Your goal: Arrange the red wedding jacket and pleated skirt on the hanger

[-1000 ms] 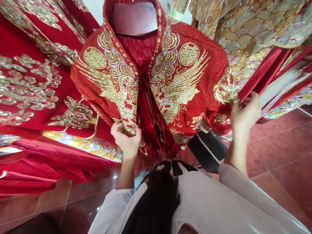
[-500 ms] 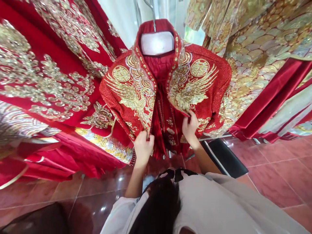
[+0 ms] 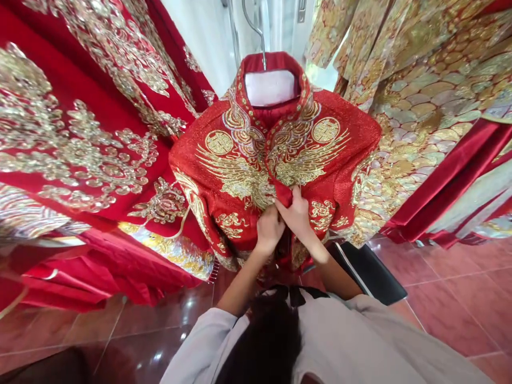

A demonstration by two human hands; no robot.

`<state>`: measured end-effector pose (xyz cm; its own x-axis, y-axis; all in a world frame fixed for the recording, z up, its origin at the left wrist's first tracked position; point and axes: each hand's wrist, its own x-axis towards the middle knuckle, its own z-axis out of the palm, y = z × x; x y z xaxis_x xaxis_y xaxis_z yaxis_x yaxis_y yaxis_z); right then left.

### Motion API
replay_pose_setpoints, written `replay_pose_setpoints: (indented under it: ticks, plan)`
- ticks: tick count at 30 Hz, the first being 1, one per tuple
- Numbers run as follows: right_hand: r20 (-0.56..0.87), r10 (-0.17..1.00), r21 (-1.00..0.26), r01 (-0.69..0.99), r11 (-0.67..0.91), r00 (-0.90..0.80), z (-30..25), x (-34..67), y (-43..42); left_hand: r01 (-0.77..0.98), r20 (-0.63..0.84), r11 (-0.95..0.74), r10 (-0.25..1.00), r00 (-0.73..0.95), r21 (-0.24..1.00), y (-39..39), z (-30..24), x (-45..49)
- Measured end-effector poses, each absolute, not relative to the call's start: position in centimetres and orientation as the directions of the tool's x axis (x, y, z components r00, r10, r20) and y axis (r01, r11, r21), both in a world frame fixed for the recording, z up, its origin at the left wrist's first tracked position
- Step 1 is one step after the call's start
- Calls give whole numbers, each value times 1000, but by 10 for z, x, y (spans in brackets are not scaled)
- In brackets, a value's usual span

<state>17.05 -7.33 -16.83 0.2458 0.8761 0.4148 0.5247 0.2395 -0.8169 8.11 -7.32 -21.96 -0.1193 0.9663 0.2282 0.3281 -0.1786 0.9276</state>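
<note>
A red jacket [image 3: 256, 154] with gold embroidered wings and round emblems hangs in front of me on a metal hanger [image 3: 254, 24]. Its two front edges meet at the chest, below a stand-up collar. My left hand [image 3: 270, 229] is closed on the left front edge at the middle. Right beside it, my right hand [image 3: 296, 216] pinches the right front edge, where a bit of plain red cloth is folded out. The two hands touch or nearly touch. What lies under my fingertips is hidden.
Red garments with gold beadwork [image 3: 108, 154] hang on the left. A gold scale-patterned garment [image 3: 424, 117] and red velvet cloth [image 3: 444, 176] hang on the right. Below right is a black flat object [image 3: 370, 272] on the reddish tiled floor [image 3: 448, 298].
Both hands have come together at the middle, drawing the jacket's spread fronts closed over the lining. The jacket sits slightly lower in view.
</note>
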Motion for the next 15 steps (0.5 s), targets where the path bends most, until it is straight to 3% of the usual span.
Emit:
replay_pose_setpoints:
  ticks: [2, 8, 15]
  plan:
    - [469, 834, -803, 533, 267, 289, -192, 171, -61, 454, 249, -140, 949, -191, 880, -68, -231, 65]
    - [592, 714, -728, 628, 276, 373, -259, 186, -79, 583, 270, 3, 884, -381, 813, -93, -268, 18]
    - [616, 769, -705, 557, 440, 171, -223, 180, -144, 521, 156, -92, 985, -81, 849, -155, -289, 61]
